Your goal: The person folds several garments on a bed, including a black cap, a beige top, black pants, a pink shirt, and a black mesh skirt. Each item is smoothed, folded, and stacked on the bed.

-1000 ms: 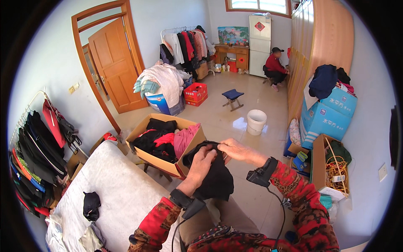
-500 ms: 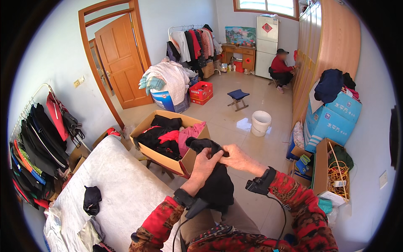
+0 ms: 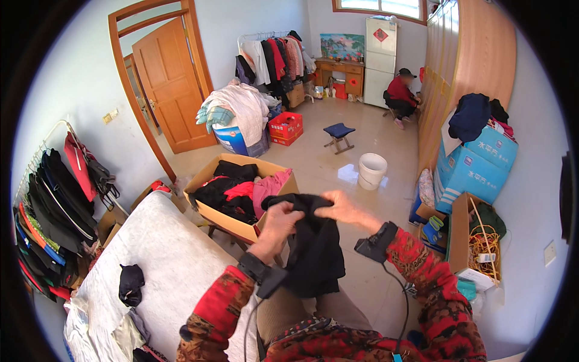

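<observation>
A black garment hangs in front of me, its exact kind not clear from its folds. My left hand is closed on its upper left part. My right hand pinches the top edge on the other side, and the cloth drops between and below the two hands toward my lap. Just beyond my left hand stands an open cardboard box filled with black, red and pink clothes.
A bed or table with a pale cover lies to my left, a small black cloth bundle on it. Ahead are a white bucket and a folding stool. Boxes line the right wall. A person sits by the wardrobe.
My hands have moved slightly apart, and the bunched black garment now hangs wider and more spread out. The view has shifted a little.
</observation>
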`<state>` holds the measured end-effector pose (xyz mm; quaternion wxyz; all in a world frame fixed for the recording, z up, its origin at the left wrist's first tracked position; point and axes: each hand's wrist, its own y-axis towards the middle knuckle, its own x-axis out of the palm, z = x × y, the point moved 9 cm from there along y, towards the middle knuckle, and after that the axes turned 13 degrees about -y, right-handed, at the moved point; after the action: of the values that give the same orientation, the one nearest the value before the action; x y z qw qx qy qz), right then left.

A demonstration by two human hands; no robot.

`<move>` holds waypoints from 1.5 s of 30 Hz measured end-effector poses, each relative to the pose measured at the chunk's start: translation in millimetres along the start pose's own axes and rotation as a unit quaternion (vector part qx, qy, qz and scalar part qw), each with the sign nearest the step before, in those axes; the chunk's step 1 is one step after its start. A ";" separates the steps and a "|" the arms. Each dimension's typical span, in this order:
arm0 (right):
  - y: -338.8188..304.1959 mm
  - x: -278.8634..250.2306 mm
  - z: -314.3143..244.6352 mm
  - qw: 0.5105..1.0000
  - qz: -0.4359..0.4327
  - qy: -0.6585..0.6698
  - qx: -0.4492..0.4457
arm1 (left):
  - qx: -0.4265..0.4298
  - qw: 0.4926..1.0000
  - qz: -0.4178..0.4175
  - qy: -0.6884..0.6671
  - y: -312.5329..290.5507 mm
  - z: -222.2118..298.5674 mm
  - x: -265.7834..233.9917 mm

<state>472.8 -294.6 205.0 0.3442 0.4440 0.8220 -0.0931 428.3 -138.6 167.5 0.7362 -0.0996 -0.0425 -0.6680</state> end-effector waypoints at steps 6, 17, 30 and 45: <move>8.9 -126.6 56.7 0.931 0.222 -0.291 0.001 | 0.291 0.796 0.159 0.506 -5.7 106.2 -80.6; 17.6 -212.4 4.1 0.893 0.165 -0.404 0.109 | 0.270 0.595 0.212 0.727 -1.4 195.4 -99.5; 23.3 -177.9 -44.1 0.955 0.183 -0.226 -0.050 | 0.147 0.910 0.202 -0.330 41.5 160.7 -119.2; -7.4 -245.3 31.2 0.936 0.225 -0.173 0.210 | 0.358 0.596 0.078 0.715 7.7 191.8 -58.2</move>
<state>572.5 -476.6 339.7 0.3919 0.6565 0.5902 -0.2589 443.4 -42.1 342.7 0.5568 0.6779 0.2696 -0.3972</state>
